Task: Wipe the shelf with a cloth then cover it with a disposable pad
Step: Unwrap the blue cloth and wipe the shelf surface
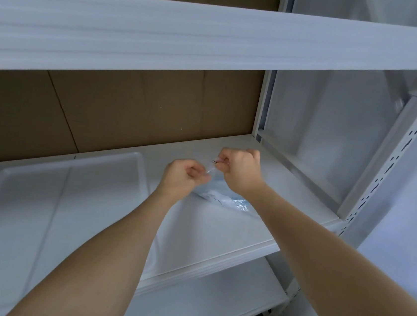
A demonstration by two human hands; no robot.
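Two bare arms reach up from the bottom of the frame to the middle. The left hand (183, 177) and the right hand (241, 168) are close together, and each one pinches the top of a thin see-through packet (212, 170). Its blue and white part, likely the disposable pad (223, 198), hangs down and rests on the shelf (220, 226) just under the hands. It looks like the hands are pulling the packet open. No cloth shows in the frame.

If the hands pull too hard, the packet could rip all at once and the pad could tear or drop off the front edge. The plastic looks slippery, so the fingers could also lose hold of it.

The shelf is white and smooth. A flat white tray (50, 191) lies on it at the left of the frame. Behind is brown cardboard (129, 112). Another white shelf (216, 36) runs across the top, and a white post with holes (397, 158) stands at the right
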